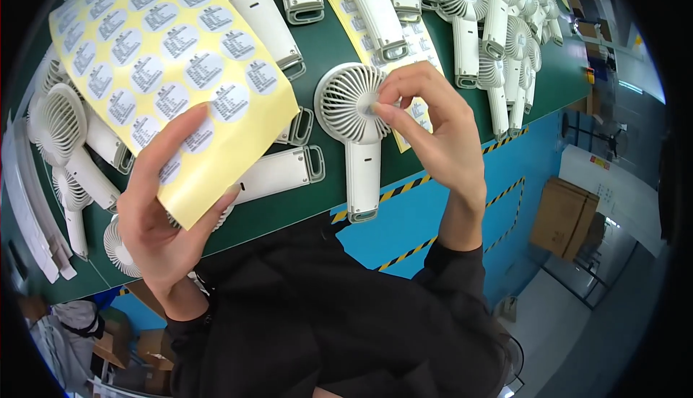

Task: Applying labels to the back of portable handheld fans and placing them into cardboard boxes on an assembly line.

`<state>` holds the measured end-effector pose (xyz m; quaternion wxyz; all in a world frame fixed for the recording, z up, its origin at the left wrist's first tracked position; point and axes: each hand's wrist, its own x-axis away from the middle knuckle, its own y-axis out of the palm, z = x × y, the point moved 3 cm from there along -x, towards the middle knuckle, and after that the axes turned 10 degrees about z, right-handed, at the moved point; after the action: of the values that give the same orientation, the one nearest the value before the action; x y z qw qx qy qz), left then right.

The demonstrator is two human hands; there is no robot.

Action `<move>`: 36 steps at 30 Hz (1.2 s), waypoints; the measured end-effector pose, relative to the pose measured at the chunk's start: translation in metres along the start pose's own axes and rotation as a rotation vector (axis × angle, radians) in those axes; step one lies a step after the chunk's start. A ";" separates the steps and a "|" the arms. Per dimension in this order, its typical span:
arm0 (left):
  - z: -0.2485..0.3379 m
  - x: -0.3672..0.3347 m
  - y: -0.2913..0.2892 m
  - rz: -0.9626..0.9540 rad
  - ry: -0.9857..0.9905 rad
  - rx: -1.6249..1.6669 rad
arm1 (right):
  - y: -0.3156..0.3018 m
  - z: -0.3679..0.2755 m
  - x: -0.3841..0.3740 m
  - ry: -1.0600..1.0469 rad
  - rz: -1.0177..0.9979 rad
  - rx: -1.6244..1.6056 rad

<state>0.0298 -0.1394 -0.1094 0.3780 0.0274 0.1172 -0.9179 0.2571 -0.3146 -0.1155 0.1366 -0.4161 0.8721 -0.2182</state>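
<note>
My left hand (162, 217) grips a yellow backing sheet of round stickers (249, 134) by its lower end, thumb in front. The sheet is raised over the table and curves a little. A white handheld fan (362, 174) lies face up on the green table, its handle toward me. Over the fan's hub, the thumb and forefinger of my right hand (438, 123) are pinched on a small round sticker (367, 105), partly hidden by the fingertips. Another sheet of round stickers (419, 40) lies flat beyond the fan, partly under other fans.
Many white fans crowd the green table (303, 214), with a pile (498, 22) at far right and others (61, 120) at left. White strips (32, 210) line the left edge. A cardboard box (564, 217) stands off to the right, past the blue floor (390, 235).
</note>
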 end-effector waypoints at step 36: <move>0.002 0.009 -0.009 0.062 0.108 -0.145 | 0.011 -0.001 0.000 -0.276 0.129 0.339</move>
<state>0.0170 -0.1395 -0.1069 0.4004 0.0529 0.2026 -0.8921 0.2497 -0.3086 -0.1201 0.3363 -0.3564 0.8208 -0.2935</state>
